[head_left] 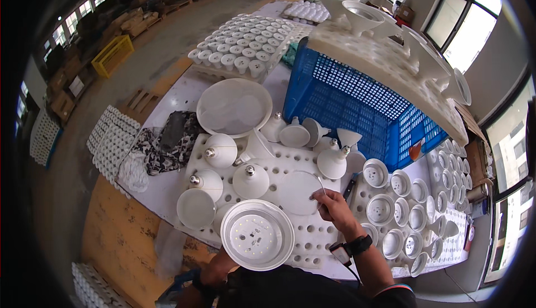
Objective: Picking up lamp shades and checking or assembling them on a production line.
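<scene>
My left hand (219,264) holds up a white LED bulb housing (257,234) from below, its fingers mostly hidden behind it. The housing's open face is turned up and shows a round board with small yellow LEDs. My right hand (333,207) pinches the edge of a thin, round translucent cover (300,192) over the white foam tray (312,241). Several white bulbs with metal screw caps stand or lie on that tray, among them one bulb (250,181) just beyond the housing. A large round tub (234,107) with a pale flat surface inside sits past them.
A blue plastic crate (352,101) stands on its side, with a foam board (385,57) and more housings on top. Open cups (381,209) fill the tray at right, near a dark-handled tool (350,187). Bulb bases (240,43) stand in rows behind. Patterned cloth (167,146) lies left.
</scene>
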Motion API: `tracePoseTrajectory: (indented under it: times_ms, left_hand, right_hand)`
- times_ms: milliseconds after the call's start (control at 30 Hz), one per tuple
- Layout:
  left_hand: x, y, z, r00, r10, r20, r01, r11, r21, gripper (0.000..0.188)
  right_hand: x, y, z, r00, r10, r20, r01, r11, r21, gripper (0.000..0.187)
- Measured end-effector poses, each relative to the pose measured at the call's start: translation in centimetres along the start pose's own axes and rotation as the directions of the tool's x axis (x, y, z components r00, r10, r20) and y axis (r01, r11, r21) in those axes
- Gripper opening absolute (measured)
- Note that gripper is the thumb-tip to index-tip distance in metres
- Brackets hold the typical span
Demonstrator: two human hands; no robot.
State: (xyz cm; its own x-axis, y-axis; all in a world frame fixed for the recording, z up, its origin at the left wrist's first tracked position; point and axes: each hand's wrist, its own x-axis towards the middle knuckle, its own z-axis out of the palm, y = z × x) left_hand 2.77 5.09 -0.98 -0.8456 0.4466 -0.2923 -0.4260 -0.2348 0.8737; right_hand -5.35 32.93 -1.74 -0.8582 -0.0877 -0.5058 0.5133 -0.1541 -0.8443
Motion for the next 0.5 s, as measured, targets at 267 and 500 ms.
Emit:
tracePoseTrajectory:
  times_ms: [267, 500]
  left_hand:
    - [-0.4, 3.6, -2.9, 0.986, 0.132, -0.099, -0.12, 0.985, 0.123, 0.048]
    - [0.8, 6.2, -5.7, 0.965, 0.247, -0.093, -0.216, 0.941, 0.261, 0.042]
  right_hand:
    - [4.2, -4.0, 5.7, 0.996, 0.01, 0.091, -0.002, 0.996, -0.089, 0.017]
    - [10.7, -10.1, 11.8, 0.99, -0.106, 0.088, 0.1, 0.992, 0.078, 0.028]
